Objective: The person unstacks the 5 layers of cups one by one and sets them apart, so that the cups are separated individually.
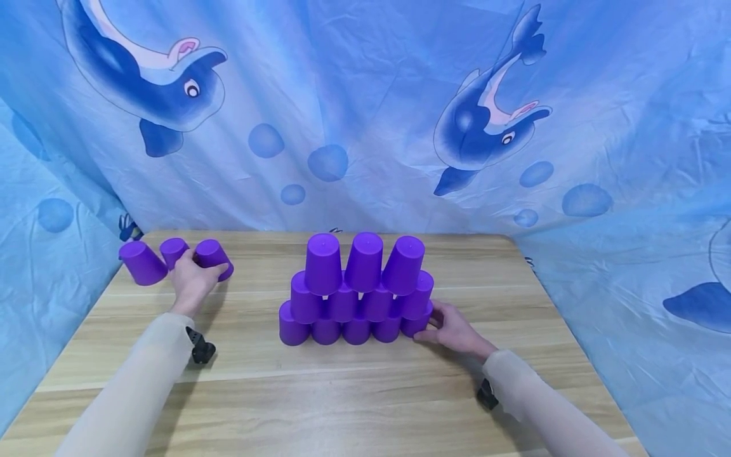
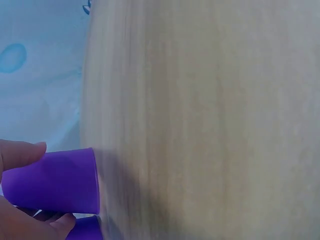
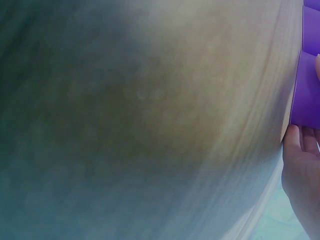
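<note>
At the far left of the wooden table, three loose purple cups stood upside down in a row. The left hand curled round the right-hand one, thumb and fingers on its side wall. Mid-table rose the cup pyramid, five cups below, four above them, three on top. The right hand touched the bottom-right cup; whether its fingers gripped or merely steadied it could not be told. The cups looked light, stiff and smooth, likely slippery plastic, best taken round the wall near the closed base; the stack would topple at a nudge.
</note>
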The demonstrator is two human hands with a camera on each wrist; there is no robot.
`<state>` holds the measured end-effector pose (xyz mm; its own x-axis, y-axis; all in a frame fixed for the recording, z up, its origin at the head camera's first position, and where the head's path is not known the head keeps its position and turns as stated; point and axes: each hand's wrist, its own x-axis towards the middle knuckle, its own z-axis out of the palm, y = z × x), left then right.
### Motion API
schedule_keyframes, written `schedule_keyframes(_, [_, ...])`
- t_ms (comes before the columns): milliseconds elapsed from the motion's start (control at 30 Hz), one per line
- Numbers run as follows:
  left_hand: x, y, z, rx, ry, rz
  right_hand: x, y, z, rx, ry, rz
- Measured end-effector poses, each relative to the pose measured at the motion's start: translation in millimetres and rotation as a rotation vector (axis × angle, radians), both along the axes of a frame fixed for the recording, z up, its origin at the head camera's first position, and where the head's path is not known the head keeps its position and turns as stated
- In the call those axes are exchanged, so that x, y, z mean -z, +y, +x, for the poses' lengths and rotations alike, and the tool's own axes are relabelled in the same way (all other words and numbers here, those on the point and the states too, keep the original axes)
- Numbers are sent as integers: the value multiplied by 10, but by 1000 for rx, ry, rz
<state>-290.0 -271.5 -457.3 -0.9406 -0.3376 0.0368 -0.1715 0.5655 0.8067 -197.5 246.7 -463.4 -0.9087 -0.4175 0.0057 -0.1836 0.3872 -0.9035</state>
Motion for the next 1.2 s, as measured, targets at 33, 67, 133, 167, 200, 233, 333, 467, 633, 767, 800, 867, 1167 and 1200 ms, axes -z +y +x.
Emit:
schedule_keyframes(33, [-11,0,5,1,5,-2,0,-4,1,1,0,1])
schedule_keyframes(67, [-27,2,12,-1,12,-6,1,-7,0,2,1,2])
schedule_keyframes(133, [-71,3,20,-1,38,-18,11,-10,-4,2,7,7])
schedule_keyframes(167, [-102,2,21,-2,55,-27,19,-11,-7,0,10,8])
schedule_keyframes(200, [-140,1,19,-3,72,-35,47,-4,-20,2,11,10])
schedule_keyframes(233, [-182,1,17,-1,92,-46,82,7,-34,3,14,11])
schedule_keyframes(333, [-327,7,14,2,151,-77,192,48,-80,8,24,14])
schedule_keyframes(467, [-537,111,63,31,237,-107,285,95,-119,16,32,20])
schedule_keyframes(633, [-808,451,202,167,375,-45,294,110,-126,17,16,15])
schedule_keyframes(767, [-1013,723,315,361,408,113,285,102,-131,19,12,26])
schedule_keyframes(800, [-1058,779,341,406,403,156,284,97,-132,19,11,26])
schedule_keyframes(867, [-1131,872,397,486,393,224,287,91,-129,21,13,27])
schedule_keyframes(1167, [-1254,1201,651,741,451,358,292,102,-121,6,23,16])
schedule_keyframes(1200, [-1253,1234,673,754,455,359,295,104,-123,6,24,15])
